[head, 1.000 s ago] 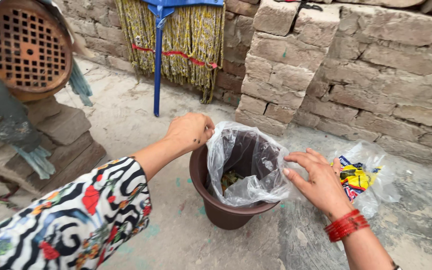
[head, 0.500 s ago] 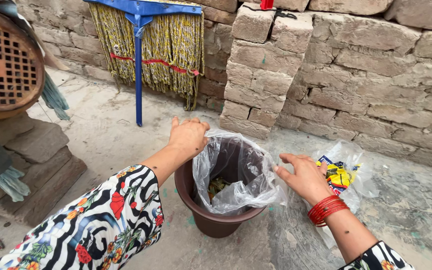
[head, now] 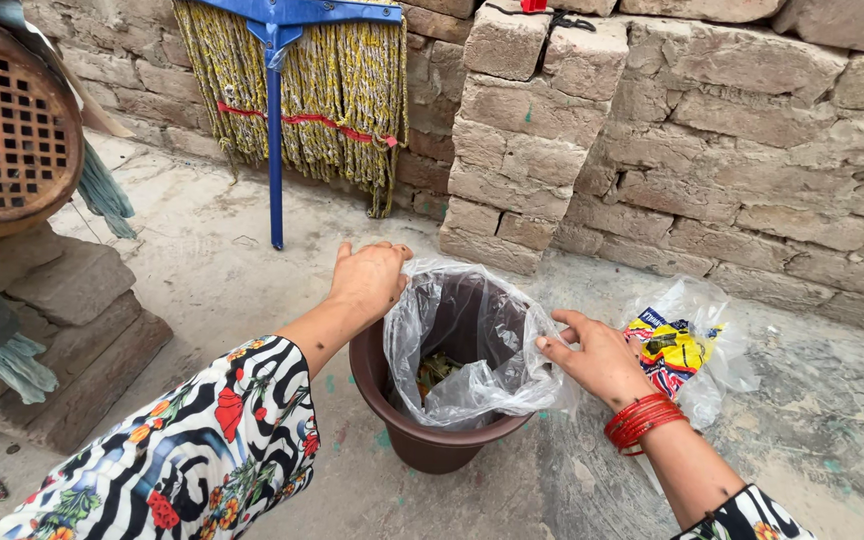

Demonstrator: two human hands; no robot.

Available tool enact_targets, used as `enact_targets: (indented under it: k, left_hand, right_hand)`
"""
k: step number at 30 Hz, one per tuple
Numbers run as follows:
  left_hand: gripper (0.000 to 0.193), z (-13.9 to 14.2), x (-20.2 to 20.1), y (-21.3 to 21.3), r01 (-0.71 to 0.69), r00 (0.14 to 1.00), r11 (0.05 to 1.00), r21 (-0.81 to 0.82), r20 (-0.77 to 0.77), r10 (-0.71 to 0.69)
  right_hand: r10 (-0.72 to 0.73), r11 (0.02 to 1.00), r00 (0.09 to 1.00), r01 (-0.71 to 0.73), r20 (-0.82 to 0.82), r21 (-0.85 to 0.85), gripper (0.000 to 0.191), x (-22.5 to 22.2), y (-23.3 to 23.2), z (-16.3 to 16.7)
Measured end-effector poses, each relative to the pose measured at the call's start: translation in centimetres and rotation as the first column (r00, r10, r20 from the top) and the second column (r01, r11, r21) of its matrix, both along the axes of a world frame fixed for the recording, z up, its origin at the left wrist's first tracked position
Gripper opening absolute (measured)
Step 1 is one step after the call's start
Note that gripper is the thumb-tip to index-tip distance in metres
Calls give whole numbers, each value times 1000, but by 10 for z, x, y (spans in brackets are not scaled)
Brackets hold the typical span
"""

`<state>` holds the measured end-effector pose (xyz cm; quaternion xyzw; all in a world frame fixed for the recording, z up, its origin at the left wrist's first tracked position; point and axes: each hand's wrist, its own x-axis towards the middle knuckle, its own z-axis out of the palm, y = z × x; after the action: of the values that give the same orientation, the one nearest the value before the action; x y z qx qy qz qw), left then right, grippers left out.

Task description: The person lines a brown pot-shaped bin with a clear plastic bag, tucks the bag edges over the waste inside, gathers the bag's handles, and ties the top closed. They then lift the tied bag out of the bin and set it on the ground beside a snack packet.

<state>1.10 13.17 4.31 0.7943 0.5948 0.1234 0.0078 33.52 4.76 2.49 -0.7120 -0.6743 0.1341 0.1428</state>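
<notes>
A dark brown plastic bucket point(head: 432, 450) stands on the concrete ground, lined with a clear plastic bag point(head: 472, 350) that holds some scraps at the bottom. My left hand point(head: 370, 278) grips the bag's edge at the bucket's far left rim. My right hand point(head: 597, 358), with red bangles on the wrist, pinches the bag's edge at the right rim. Both sleeves have a black, white and red floral print.
A second clear bag point(head: 687, 350) with colourful wrappers lies right of the bucket. A blue-handled string mop point(head: 292, 90) leans on the brick wall point(head: 732, 150) behind. Stacked bricks point(head: 72, 310) and a round perforated orange grate point(head: 7, 125) stand at the left.
The view has shifted closer to the bucket. Both hands keep hold of the bag's rim; the right hand has closed in on the edge and the bag now drapes further over the rim.
</notes>
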Motion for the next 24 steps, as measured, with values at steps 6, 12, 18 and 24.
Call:
enact_targets:
  k: [6, 12, 18, 24]
  left_hand:
    - [36, 0, -3, -6, 17, 990, 999, 32, 137, -21]
    - [34, 6, -5, -16, 46, 986, 999, 30, 160, -50]
    - [33, 11, -11, -29, 48, 985, 996, 70, 162, -59]
    - [32, 23, -15, -42, 32, 987, 999, 25, 154, -35]
  right_hand:
    - [-3, 996, 1000, 4, -10, 86, 65, -1, -4, 1]
    - [27, 987, 986, -1, -163, 159, 61, -2, -14, 4]
    - [39, 975, 992, -11, -122, 220, 57, -6, -26, 6]
    - [45, 965, 985, 0, -164, 263, 56, -12, -28, 6]
